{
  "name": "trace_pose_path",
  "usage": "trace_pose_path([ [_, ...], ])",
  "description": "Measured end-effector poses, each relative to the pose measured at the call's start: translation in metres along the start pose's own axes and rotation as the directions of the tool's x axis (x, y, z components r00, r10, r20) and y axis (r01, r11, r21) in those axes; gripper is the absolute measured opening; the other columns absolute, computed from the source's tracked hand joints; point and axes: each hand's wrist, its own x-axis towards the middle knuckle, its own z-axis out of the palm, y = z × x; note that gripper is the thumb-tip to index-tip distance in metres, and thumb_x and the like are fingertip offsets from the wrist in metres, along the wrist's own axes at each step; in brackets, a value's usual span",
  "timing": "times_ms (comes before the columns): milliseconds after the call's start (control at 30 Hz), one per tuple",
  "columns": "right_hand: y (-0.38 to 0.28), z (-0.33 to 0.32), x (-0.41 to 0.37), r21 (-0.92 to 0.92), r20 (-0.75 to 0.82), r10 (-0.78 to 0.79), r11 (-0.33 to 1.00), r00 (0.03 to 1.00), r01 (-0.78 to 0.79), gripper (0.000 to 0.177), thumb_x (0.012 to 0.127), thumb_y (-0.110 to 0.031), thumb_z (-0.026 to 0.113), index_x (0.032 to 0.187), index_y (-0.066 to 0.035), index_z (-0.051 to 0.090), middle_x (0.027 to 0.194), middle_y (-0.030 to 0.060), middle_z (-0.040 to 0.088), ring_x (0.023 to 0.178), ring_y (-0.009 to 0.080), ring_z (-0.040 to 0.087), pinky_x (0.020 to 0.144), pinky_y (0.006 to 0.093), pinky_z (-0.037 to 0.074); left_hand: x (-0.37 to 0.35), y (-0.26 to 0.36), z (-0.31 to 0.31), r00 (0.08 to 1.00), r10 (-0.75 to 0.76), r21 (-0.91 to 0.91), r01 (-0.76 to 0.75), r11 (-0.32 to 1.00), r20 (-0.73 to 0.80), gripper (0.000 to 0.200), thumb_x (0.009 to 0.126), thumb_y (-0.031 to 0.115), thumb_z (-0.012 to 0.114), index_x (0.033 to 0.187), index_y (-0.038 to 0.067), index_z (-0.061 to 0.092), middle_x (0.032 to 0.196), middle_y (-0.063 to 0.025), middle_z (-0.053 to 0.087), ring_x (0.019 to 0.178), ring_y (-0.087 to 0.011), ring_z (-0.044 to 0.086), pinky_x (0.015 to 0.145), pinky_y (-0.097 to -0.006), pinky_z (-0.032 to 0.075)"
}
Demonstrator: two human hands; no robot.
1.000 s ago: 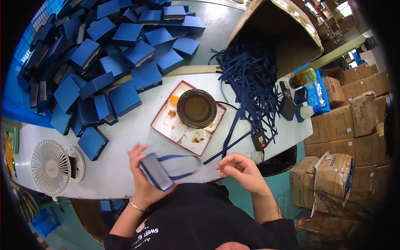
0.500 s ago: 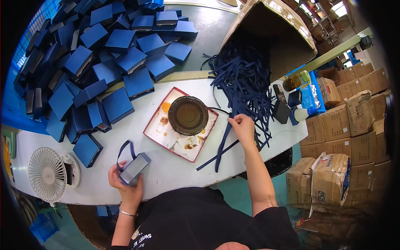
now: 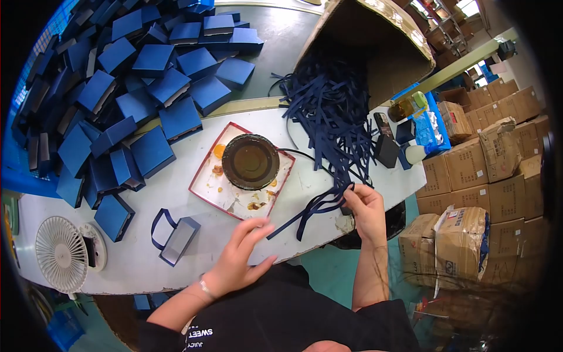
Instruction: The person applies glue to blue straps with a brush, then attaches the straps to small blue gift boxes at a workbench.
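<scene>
My left hand (image 3: 237,258) is over the front edge of the white table with its fingers apart and nothing in it. My right hand (image 3: 365,211) pinches dark blue ribbons (image 3: 319,205) near the table's front right. Behind it lies a tangled heap of the same ribbon (image 3: 328,123), spilling from a cardboard box (image 3: 404,29). A small blue-grey box (image 3: 180,240) with a ribbon loop rests on the table, left of my left hand. Between the hands and farther back, a round pot (image 3: 251,162) of brownish liquid stands on a stained red-rimmed tray (image 3: 199,186).
Many blue boxes (image 3: 182,117) are piled at the back left. A white fan (image 3: 61,255) stands at the left edge. On the right are a dark box (image 3: 386,151), a blue bin (image 3: 447,138) and stacked cartons (image 3: 463,240) beyond the table.
My left hand has let go of the small box, now lying on the table, and moved right. My right hand has moved toward me and right with ribbon. The view has shifted slightly.
</scene>
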Motion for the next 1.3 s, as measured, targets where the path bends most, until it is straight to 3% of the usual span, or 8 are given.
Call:
trace_pose_path([
  [233,-0.008,0.0,-0.039,0.316,0.169,0.007,0.947,0.986,-0.061,0.013,0.101,-0.01,0.064,0.103,0.003,0.067,0.102,0.012,0.073,0.094,0.0186,0.069,0.091,0.0333,0.053,0.065,-0.028,0.083,0.98,-0.077,-0.233,0.119,0.965,0.181,0.057,0.096,0.014,0.069,0.146,-0.001,0.047,0.14,-0.0211,0.058,0.128,-0.0335,0.058,0.104,-0.0405,0.048],
  [400,-0.007,0.004,-0.042,0.468,0.177,0.114,0.864,0.978,-0.186,0.022,0.108,-0.019,0.049,0.11,0.0,0.061,0.101,0.0171,0.072,0.097,0.028,0.069,0.096,0.0448,0.052,0.064,-0.017,0.094,0.926,-0.279,-0.331,0.354,0.875,0.252,0.015,0.1,0.005,0.06,0.102,-0.003,0.071,0.096,-0.0103,0.065,0.091,-0.0147,0.063,0.077,-0.0288,0.049],
  [500,0.01,-0.007,-0.035,0.641,0.226,0.126,0.728,0.966,-0.245,0.022,0.109,-0.021,0.048,0.108,-0.003,0.06,0.089,0.0096,0.067,0.088,0.0244,0.065,0.094,0.0447,0.052,0.056,-0.031,0.101,0.962,-0.205,-0.358,0.257,0.898,0.179,0.015,0.098,0.006,0.063,0.106,-0.003,0.07,0.093,-0.0137,0.065,0.079,-0.0207,0.063,0.069,-0.0316,0.048],
  [733,0.019,-0.019,-0.029,0.754,0.24,0.255,0.558,0.937,-0.345,0.022,0.111,-0.021,0.045,0.103,-0.005,0.058,0.069,-0.0027,0.042,0.06,0.0097,0.039,0.059,0.026,0.039,0.05,-0.025,0.107,0.938,-0.246,-0.613,0.345,0.711,0.243,0.018,0.105,0.009,0.056,0.115,-0.005,0.062,0.094,-0.0014,0.064,0.093,-0.0077,0.058,0.082,-0.0213,0.045],
  [833,0.029,-0.038,-0.024,0.755,0.289,0.197,0.554,0.937,-0.35,0.022,0.111,-0.022,0.045,0.105,-0.006,0.059,0.065,-0.0042,0.037,0.053,0.0069,0.028,0.049,0.0233,0.024,0.049,-0.026,0.101,0.823,-0.41,-0.654,0.564,0.504,0.394,0.013,0.105,0.008,0.056,0.111,-0.001,0.062,0.091,-0.0007,0.061,0.093,-0.0069,0.058,0.083,-0.0211,0.045],
  [1000,0.031,-0.057,-0.017,0.764,0.268,0.231,0.54,0.935,-0.352,0.023,0.111,-0.022,0.045,0.104,-0.005,0.059,0.058,-0.0073,0.03,0.049,0.0049,0.022,0.045,0.0229,0.017,0.043,-0.03,0.104,0.806,-0.315,-0.848,0.53,0.008,0.501,0.006,0.106,0.012,0.053,0.105,0.007,0.055,0.074,0.0046,0.039,0.065,-0.0086,0.033,0.065,-0.0259,0.033],
  [1133,0.019,-0.056,-0.021,0.686,0.303,0.235,0.619,0.924,-0.383,0.019,0.11,-0.018,0.048,0.102,-0.005,0.059,0.057,-0.0077,0.029,0.046,0.0042,0.02,0.043,0.0233,0.016,0.043,-0.024,0.099,0.81,-0.275,-0.847,0.531,-0.028,0.517,0.009,0.107,0.016,0.053,0.099,0.011,0.053,0.073,0.0061,0.034,0.064,-0.0075,0.029,0.062,-0.0258,0.028],
  [1300,0.01,-0.074,-0.027,0.579,0.302,0.199,0.739,0.932,-0.345,0.014,0.108,-0.014,0.052,0.099,-0.005,0.058,0.055,-0.0088,0.027,0.043,0.0034,0.02,0.041,0.0232,0.014,0.04,-0.034,0.103,0.833,-0.353,-0.814,0.523,0.253,0.425,0.017,0.108,0.02,0.053,0.094,0.011,0.049,0.071,0.0061,0.035,0.059,-0.007,0.027,0.056,-0.0242,0.024],
])
